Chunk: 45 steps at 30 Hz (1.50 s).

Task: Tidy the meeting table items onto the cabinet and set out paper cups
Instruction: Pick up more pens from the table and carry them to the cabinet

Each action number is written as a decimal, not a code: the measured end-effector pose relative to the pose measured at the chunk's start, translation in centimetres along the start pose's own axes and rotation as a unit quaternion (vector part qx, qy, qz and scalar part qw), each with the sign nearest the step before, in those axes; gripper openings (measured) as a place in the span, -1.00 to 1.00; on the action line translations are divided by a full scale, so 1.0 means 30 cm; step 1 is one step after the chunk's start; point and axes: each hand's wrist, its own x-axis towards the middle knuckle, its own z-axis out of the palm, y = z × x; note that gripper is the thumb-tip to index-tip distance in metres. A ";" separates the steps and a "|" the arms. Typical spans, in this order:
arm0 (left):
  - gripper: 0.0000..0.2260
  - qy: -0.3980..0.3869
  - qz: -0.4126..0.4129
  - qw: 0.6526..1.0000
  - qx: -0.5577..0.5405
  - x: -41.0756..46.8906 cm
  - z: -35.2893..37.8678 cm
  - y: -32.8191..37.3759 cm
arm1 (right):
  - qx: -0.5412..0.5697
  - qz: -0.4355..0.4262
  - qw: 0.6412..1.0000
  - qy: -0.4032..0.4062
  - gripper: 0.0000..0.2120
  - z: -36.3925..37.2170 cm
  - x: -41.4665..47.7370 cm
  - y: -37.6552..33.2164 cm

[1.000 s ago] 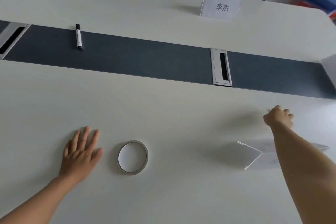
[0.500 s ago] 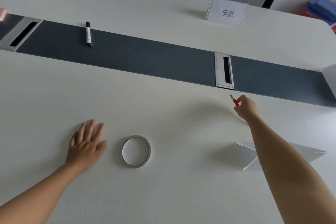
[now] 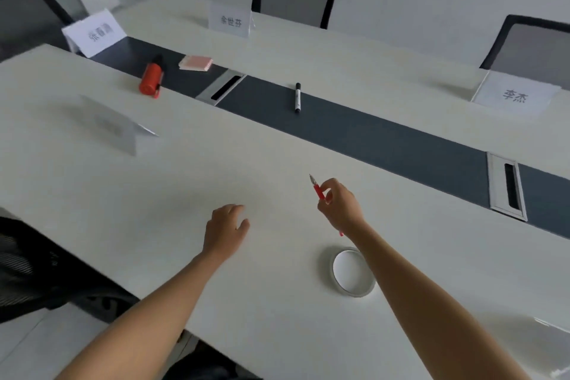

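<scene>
My right hand (image 3: pixel 337 205) pinches a thin red pen (image 3: pixel 318 190) and holds it tip-up above the white meeting table (image 3: pixel 154 194). My left hand (image 3: pixel 225 230) hovers just left of it, fingers loosely curled and holding nothing. A roll of tape (image 3: pixel 353 271) lies flat on the table beside my right forearm. Farther off on the dark centre strip lie a black marker (image 3: pixel 297 97), a red cylinder (image 3: pixel 150 79) on its side, and a pink pad (image 3: pixel 196 62).
Name cards stand on the table: one at near left (image 3: pixel 117 125), one at far left (image 3: pixel 94 32), one at the far middle (image 3: pixel 229 20), one at far right (image 3: pixel 515 94). Two cable hatches (image 3: pixel 505 185) (image 3: pixel 222 86) sit in the strip. Mesh chairs (image 3: pixel 294 0) surround the table.
My right hand picked up the red pen from the right of the table and carried it leftward. My left hand lifted off the table. The view swung left.
</scene>
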 end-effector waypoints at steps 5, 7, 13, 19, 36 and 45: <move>-0.67 0.080 -0.095 0.992 -0.029 0.077 -0.155 -0.152 | 0.002 -0.023 0.999 -0.047 -0.75 0.159 0.025 -0.208; -0.68 0.089 -0.094 0.991 -0.033 0.116 -0.198 -0.189 | 0.005 -0.018 0.998 -0.061 -0.75 0.215 0.043 -0.271; -0.69 0.099 -0.072 0.991 -0.051 0.277 -0.319 -0.282 | 0.000 0.003 0.998 -0.069 -0.73 0.340 0.147 -0.439; -0.71 0.118 -0.003 0.990 -0.074 0.531 -0.437 -0.273 | 0.010 0.039 0.998 -0.046 -0.74 0.418 0.279 -0.566; -0.66 0.059 -0.166 0.982 0.063 1.356 -0.544 -0.507 | 0.105 0.131 0.985 0.035 -0.84 0.483 0.651 -0.554; -0.72 0.135 -0.195 0.968 0.076 1.459 -0.538 -0.569 | 0.169 0.125 0.975 0.068 -0.78 0.505 0.598 -0.509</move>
